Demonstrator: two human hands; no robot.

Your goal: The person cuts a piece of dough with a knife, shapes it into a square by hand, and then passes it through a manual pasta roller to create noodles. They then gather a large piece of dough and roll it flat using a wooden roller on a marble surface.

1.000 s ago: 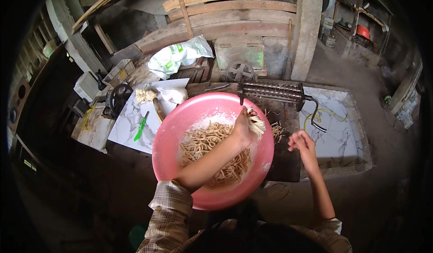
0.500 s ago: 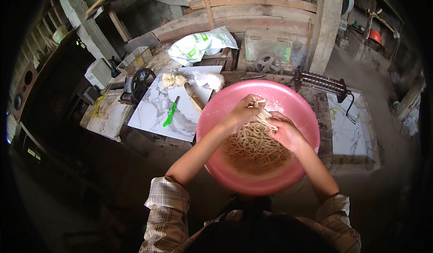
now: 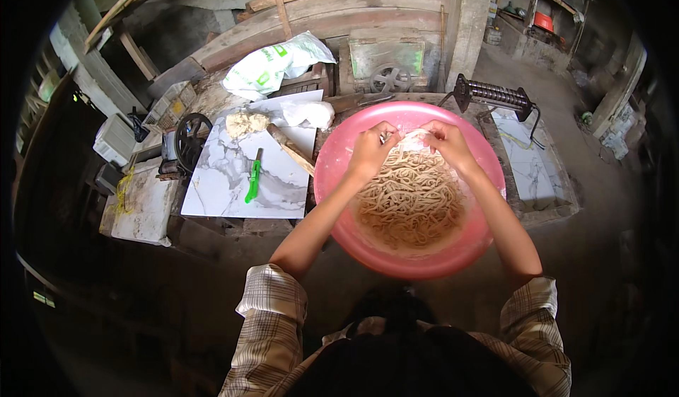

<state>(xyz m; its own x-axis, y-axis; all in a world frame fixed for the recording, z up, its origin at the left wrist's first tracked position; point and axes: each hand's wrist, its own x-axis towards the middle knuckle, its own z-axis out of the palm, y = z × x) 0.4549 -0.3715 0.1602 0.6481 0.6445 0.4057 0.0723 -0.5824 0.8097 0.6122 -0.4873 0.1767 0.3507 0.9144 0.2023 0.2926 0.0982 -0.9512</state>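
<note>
The left hand (image 3: 371,149) and the right hand (image 3: 448,142) are both above the far half of a wide pink basin (image 3: 396,259), facing each other with a small gap between. The fingers of each hand are curled and seem to pinch pale floury strands (image 3: 409,144), which stretch from one hand to the other – the exact contact at the tips is too small to tell. Below them, inside the basin, lies the heap of noodles (image 3: 410,192), thick, tangled and light brown, with its near part in shadow.

To the left of the basin, a white marbled board (image 3: 201,195) lies on the surface. On it there are a green-handled knife (image 3: 253,181), a lump of dough (image 3: 246,123) and a white plastic bag (image 3: 308,114); a wooden stick (image 3: 290,149) lies aslant near the basin, close to the bag. Behind the board is a white sack (image 3: 272,64) with green print. Beyond the basin, on the right, stands a dark ridged roller (image 3: 494,98) – its bent crank hangs at the right end
</note>
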